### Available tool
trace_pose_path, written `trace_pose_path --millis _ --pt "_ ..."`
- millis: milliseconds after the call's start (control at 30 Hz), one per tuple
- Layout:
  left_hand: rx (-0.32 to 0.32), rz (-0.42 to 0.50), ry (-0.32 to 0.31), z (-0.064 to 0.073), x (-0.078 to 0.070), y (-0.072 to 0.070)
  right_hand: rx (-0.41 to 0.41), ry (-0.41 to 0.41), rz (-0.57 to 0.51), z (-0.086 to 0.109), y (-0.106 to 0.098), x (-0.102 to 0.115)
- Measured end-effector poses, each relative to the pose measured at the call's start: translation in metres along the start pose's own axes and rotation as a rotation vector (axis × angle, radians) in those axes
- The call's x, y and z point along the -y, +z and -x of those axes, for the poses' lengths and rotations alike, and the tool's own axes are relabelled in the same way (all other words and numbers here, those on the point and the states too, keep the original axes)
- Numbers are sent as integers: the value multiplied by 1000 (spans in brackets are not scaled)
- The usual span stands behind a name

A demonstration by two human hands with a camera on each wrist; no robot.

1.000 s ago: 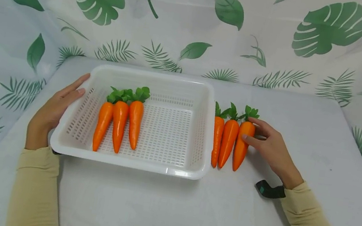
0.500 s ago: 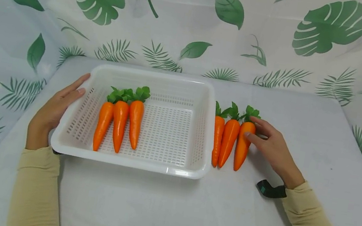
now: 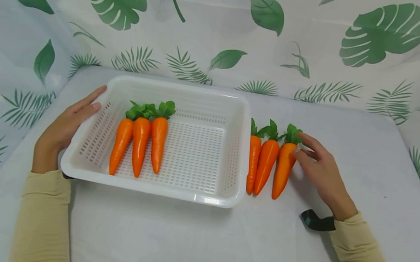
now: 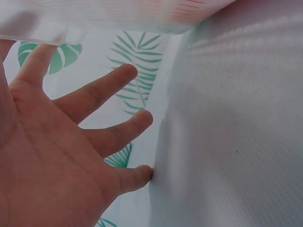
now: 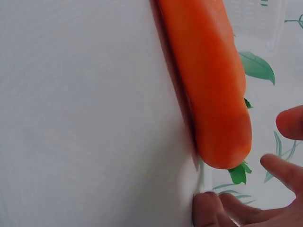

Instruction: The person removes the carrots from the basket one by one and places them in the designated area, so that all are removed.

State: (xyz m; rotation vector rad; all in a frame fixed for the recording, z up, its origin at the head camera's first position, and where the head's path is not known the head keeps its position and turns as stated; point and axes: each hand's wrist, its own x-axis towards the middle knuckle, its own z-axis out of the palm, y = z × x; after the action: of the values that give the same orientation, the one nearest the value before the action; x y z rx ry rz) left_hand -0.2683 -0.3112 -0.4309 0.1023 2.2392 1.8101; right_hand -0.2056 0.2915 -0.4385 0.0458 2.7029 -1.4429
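A white perforated plastic basket (image 3: pixel 151 188) stands on the left of the table with three orange carrots (image 3: pixel 139 145) lying side by side inside, green tops toward the back. My left hand (image 3: pixel 59 128) rests against its left wall. In the left wrist view the fingers (image 4: pixel 106 90) are spread and straight below the basket's rim. Three more carrots (image 3: pixel 266 167) lie just right of the basket. My right hand (image 3: pixel 324 176) is beside the rightmost carrot (image 3: pixel 283 170), fingers loosely bent near its leafy top. In the right wrist view a gap shows between fingertips and that carrot (image 5: pixel 208 85).
White cloth covers the table (image 3: pixel 159 242), and a leaf-patterned curtain (image 3: pixel 196 9) hangs behind it and along both sides. A dark wrist device (image 3: pixel 317 221) sits at the right cuff. The basket partly overlaps the nearest loose carrot.
My right hand has drawn slightly to the right, its thumb coming off the rightmost carrot. My left hand and the basket have stayed in place.
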Motion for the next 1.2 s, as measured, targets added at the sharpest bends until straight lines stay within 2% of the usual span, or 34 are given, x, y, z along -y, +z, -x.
trace_pose_path --millis 233,500,667,933,1200 --pt "-4 -19 17 2 0 -1 -76 -11 -29 0 -6 3" --pt "0 -20 15 0 -1 -1 -121 21 -47 -3 -9 7" --pt "-3 -58 19 -1 -2 0 -164 14 -44 -2 -12 13" --pt "-9 -76 16 0 -1 2 -178 -46 -66 -5 -7 39" --pt "-8 -93 24 -1 0 1 -156 -137 -167 -19 4 74"
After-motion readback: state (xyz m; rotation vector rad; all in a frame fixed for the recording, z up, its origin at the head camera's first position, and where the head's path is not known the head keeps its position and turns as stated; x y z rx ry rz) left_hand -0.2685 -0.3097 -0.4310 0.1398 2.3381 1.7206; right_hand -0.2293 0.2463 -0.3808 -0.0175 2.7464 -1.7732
